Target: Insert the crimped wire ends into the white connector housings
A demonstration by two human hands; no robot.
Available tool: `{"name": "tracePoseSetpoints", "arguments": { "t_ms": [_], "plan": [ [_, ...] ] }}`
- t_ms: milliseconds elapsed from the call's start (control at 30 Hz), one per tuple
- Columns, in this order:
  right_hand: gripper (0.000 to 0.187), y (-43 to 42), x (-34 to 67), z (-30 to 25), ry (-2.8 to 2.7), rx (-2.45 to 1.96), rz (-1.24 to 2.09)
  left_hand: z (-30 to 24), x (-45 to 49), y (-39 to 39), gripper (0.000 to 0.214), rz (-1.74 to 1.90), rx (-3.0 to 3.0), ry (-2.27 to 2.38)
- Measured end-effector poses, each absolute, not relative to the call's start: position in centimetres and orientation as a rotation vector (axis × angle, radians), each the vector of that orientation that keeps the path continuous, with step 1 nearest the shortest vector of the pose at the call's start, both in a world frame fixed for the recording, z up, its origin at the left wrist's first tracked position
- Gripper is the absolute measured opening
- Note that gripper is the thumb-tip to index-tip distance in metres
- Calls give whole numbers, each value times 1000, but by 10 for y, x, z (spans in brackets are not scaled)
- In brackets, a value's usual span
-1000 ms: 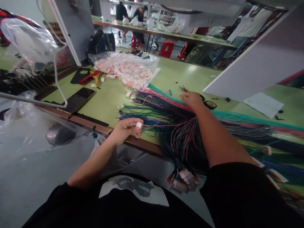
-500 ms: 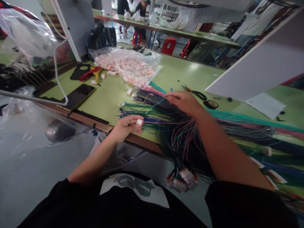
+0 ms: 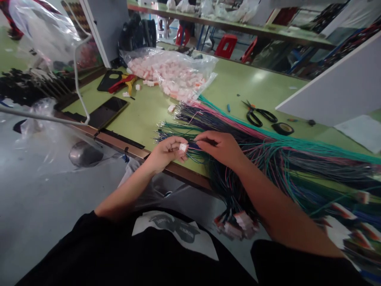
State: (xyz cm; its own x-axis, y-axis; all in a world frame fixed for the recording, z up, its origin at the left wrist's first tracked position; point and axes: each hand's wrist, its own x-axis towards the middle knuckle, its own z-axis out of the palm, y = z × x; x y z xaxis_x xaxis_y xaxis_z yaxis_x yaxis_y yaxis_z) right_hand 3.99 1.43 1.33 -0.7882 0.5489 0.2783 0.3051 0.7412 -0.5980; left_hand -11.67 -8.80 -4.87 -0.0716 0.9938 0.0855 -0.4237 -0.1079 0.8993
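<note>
My left hand [image 3: 164, 154] pinches a small white connector housing [image 3: 183, 147] just over the table's front edge. Close by on its right, my right hand [image 3: 222, 149] has thumb and forefinger pressed together on a thin wire, whose end points towards the housing; most of that wire is hidden by the hand. Beneath and behind both hands lies a thick bundle of green, pink and dark wires [image 3: 268, 143], with metal-tipped ends fanned out on the left. Several finished-looking connectors [image 3: 238, 225] on wires hang below the table edge.
A clear bag of pinkish-white connectors [image 3: 175, 75] lies at the back. Pliers [image 3: 122, 83] and a phone [image 3: 108, 112] are on the left. Scissors [image 3: 258, 114] and black tape [image 3: 282, 128] sit behind the wires. A metal rod frame [image 3: 76, 79] stands at left.
My right hand has come down and left, bringing the wire's end close to the housing. The left hand still grips the housing, and the view has shifted slightly.
</note>
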Motion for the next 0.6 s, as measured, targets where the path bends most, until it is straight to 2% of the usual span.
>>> {"name": "tracePoseSetpoints", "arguments": {
  "t_ms": [600],
  "plan": [
    [20,6,43,17,-2720,-615,66,-53,-119,-87,29,1490,971,888]
  ]
}}
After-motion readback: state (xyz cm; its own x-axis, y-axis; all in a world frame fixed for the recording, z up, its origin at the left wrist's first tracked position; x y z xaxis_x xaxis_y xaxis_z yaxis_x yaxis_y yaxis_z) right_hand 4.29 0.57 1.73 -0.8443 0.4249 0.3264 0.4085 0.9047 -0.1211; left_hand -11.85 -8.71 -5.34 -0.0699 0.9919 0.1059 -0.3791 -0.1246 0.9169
